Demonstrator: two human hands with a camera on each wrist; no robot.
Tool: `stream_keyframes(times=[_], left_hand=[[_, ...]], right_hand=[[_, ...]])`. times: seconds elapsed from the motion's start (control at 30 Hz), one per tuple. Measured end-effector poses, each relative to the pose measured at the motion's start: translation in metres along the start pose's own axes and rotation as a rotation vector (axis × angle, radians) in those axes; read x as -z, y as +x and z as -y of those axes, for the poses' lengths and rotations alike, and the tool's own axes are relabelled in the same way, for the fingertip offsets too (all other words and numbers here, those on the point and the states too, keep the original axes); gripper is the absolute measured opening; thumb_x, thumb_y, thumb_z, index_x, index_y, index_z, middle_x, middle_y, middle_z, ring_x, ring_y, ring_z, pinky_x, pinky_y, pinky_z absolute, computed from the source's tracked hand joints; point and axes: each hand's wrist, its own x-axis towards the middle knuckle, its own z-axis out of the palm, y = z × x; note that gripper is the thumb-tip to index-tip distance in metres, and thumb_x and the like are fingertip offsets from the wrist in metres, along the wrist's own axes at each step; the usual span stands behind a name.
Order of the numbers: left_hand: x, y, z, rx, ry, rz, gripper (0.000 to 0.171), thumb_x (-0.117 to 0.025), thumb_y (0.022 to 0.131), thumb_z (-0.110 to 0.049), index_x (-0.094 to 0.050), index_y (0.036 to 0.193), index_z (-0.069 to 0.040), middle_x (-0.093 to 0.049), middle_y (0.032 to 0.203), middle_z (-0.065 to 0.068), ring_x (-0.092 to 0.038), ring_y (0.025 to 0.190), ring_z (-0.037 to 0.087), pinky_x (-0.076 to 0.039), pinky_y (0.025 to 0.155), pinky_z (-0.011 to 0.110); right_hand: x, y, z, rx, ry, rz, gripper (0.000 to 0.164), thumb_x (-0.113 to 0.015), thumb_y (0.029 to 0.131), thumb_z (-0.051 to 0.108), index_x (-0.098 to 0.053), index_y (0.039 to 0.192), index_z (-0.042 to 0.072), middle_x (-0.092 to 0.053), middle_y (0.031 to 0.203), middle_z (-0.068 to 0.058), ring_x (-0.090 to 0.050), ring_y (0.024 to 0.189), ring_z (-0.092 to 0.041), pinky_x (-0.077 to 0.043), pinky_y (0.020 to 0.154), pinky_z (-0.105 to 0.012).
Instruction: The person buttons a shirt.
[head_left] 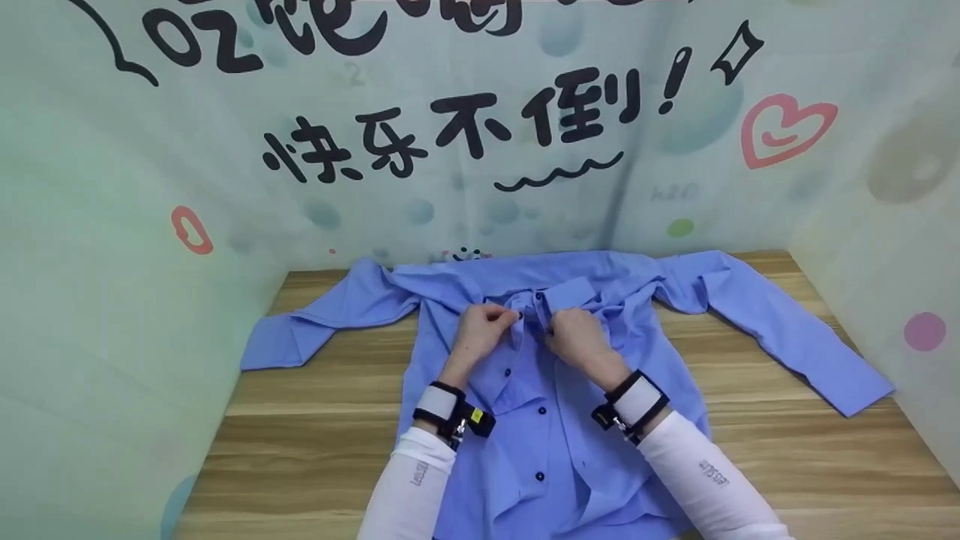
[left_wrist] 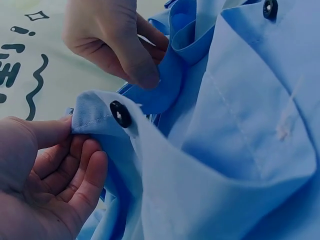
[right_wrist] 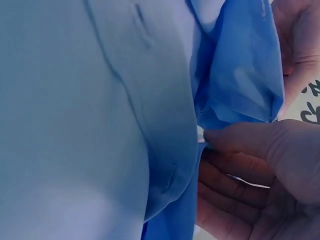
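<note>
A blue long-sleeved shirt (head_left: 480, 450) with dark buttons lies spread on the table, its front partly unfastened near the collar (head_left: 571, 291). My left hand (head_left: 481, 331) pinches the front edge that carries the buttons; in the left wrist view a dark button (left_wrist: 120, 114) sits just beside the thumb and fingertips. Across the opening, my right hand (head_left: 579, 336) pinches the opposite edge between thumb and fingers. A buttonhole (right_wrist: 170, 176) shows on that placket in the right wrist view. Lower down, another button (head_left: 540, 476) lies along the front.
Both sleeves stretch out sideways, the left sleeve (head_left: 337, 307) and the right sleeve (head_left: 795, 345) reaching toward the table's sides. Wood-grain tabletop (head_left: 315, 435) surrounds the shirt. A printed cloth backdrop (head_left: 465, 210) stands behind and along both sides.
</note>
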Motion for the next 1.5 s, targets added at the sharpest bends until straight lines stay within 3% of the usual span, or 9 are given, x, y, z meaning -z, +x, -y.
stream_keyframes(times=[0.13, 0.27, 0.47, 0.67, 0.8, 0.93, 1.07, 1.33, 1.5], left_hand=[[0.000, 0.000, -0.001, -0.012, 0.020, -0.008, 0.019, -0.070, 0.098, -0.018, -0.079, 0.102, -0.001, -0.073, 0.091, 0.009, -0.059, 0.075, 0.013, -0.049, 0.067, 0.025], [-0.002, -0.001, -0.003, -0.007, 0.015, -0.007, 0.021, -0.071, 0.097, -0.020, -0.079, 0.103, -0.001, -0.075, 0.095, 0.009, -0.063, 0.079, 0.014, -0.052, 0.071, 0.026], [-0.005, 0.000, -0.003, -0.017, -0.037, -0.027, 0.021, -0.072, 0.096, -0.020, -0.079, 0.101, -0.001, -0.074, 0.090, 0.008, -0.059, 0.074, 0.011, -0.047, 0.066, 0.023], [-0.011, -0.001, -0.001, -0.012, -0.057, -0.045, 0.023, -0.073, 0.095, -0.023, -0.080, 0.100, -0.001, -0.073, 0.087, 0.005, -0.057, 0.072, 0.009, -0.046, 0.064, 0.023], [-0.016, -0.001, 0.000, -0.004, -0.056, -0.068, 0.023, -0.073, 0.096, -0.024, -0.080, 0.100, -0.003, -0.072, 0.085, 0.003, -0.057, 0.071, 0.010, -0.046, 0.064, 0.023], [-0.019, 0.000, -0.001, -0.026, -0.057, -0.083, 0.022, -0.072, 0.097, -0.023, -0.080, 0.100, -0.003, -0.072, 0.084, 0.003, -0.058, 0.071, 0.010, -0.047, 0.065, 0.023], [-0.020, 0.001, -0.003, -0.046, -0.051, -0.095, 0.022, -0.071, 0.097, -0.024, -0.080, 0.101, -0.004, -0.073, 0.089, 0.003, -0.061, 0.075, 0.010, -0.049, 0.068, 0.025], [-0.023, 0.002, -0.001, -0.074, -0.015, -0.097, 0.021, -0.071, 0.097, -0.023, -0.080, 0.102, -0.005, -0.075, 0.092, 0.004, -0.063, 0.078, 0.011, -0.051, 0.071, 0.026], [-0.025, 0.002, -0.002, -0.088, -0.029, -0.094, 0.020, -0.072, 0.096, -0.021, -0.080, 0.102, -0.004, -0.075, 0.093, 0.006, -0.065, 0.081, 0.013, -0.052, 0.073, 0.027]], right_hand=[[0.008, 0.001, -0.008, -0.028, 0.131, 0.006, 0.031, -0.070, 0.082, 0.002, -0.062, 0.053, 0.010, -0.054, 0.054, -0.001, -0.050, 0.052, -0.018, -0.046, 0.052, -0.038], [0.016, 0.003, -0.018, -0.125, 0.404, 0.034, 0.025, -0.070, 0.091, 0.007, -0.074, 0.067, 0.003, -0.051, 0.052, 0.003, -0.044, 0.049, -0.011, -0.038, 0.053, -0.029], [0.020, 0.005, -0.025, -0.258, 0.797, 0.063, 0.038, -0.062, 0.102, 0.014, -0.058, 0.066, 0.005, -0.036, 0.053, 0.004, -0.030, 0.045, -0.009, -0.026, 0.047, -0.025], [0.009, 0.003, -0.024, -0.366, 1.096, 0.050, 0.034, -0.061, 0.102, 0.010, -0.053, 0.070, 0.005, -0.033, 0.056, 0.004, -0.028, 0.047, -0.007, -0.030, 0.050, -0.022], [0.002, 0.003, -0.020, -0.353, 1.117, 0.057, 0.030, -0.062, 0.102, 0.011, -0.057, 0.074, 0.002, -0.036, 0.056, 0.004, -0.032, 0.047, -0.007, -0.033, 0.051, -0.021], [0.001, 0.003, -0.014, -0.311, 1.130, 0.039, 0.031, -0.060, 0.102, 0.009, -0.055, 0.073, 0.001, -0.035, 0.056, 0.003, -0.031, 0.047, -0.007, -0.030, 0.049, -0.021], [0.003, 0.005, -0.010, -0.276, 1.089, 0.027, 0.032, -0.058, 0.103, 0.007, -0.053, 0.072, 0.001, -0.037, 0.056, 0.003, -0.032, 0.047, -0.007, -0.028, 0.048, -0.020], [0.002, 0.006, -0.009, -0.274, 1.010, 0.002, 0.023, -0.061, 0.102, 0.007, -0.065, 0.082, -0.003, -0.042, 0.057, 0.004, -0.036, 0.049, -0.007, -0.032, 0.050, -0.019], [0.000, 0.004, -0.006, -0.244, 0.981, -0.008, 0.025, -0.058, 0.103, 0.007, -0.062, 0.081, -0.005, -0.037, 0.058, 0.003, -0.033, 0.051, -0.009, -0.030, 0.052, -0.021]])
